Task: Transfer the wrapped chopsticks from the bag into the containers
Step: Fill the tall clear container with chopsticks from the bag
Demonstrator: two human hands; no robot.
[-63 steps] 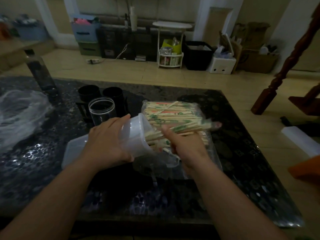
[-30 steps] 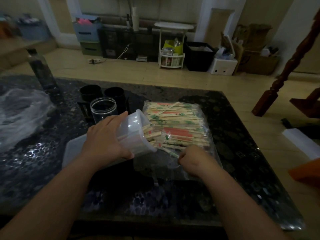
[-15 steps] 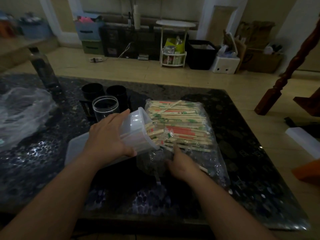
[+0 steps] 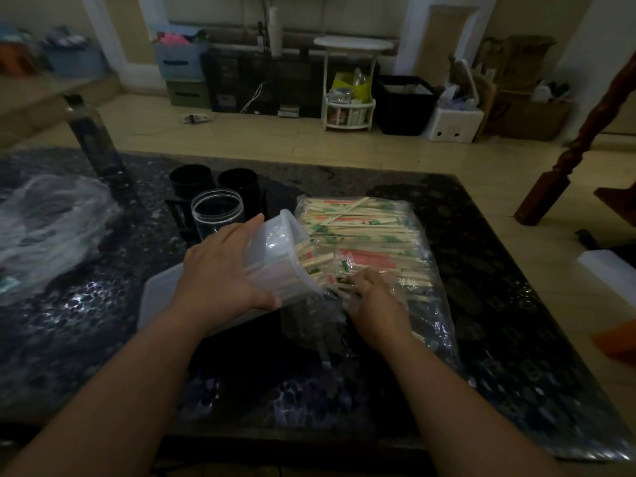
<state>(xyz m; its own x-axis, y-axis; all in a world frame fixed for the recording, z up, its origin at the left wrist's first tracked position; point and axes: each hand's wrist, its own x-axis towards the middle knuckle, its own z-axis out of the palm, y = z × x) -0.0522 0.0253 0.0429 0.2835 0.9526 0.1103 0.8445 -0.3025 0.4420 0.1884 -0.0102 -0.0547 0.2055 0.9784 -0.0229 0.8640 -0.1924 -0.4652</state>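
Observation:
A clear plastic bag (image 4: 426,304) full of wrapped chopsticks (image 4: 364,232) lies on the dark table. My left hand (image 4: 220,270) grips a translucent white container (image 4: 278,256), tilted on its side with its mouth toward the bag. Several chopstick ends stick out of that mouth. My right hand (image 4: 373,297) reaches into the bag's open end just below the container's mouth, its fingers curled among the chopsticks there; whether they grip any is not clear.
A clear round jar (image 4: 217,211) and two black cups (image 4: 192,180) (image 4: 239,184) stand behind the container. A white lid or tray (image 4: 156,297) lies under my left wrist. Crumpled clear plastic (image 4: 48,228) lies at the left, a dark bottle (image 4: 91,132) behind it.
My right hand pushed a bundle of chopsticks into the container, drew back toward me, then reached forward again into the bag's opening. My left hand kept the container tilted.

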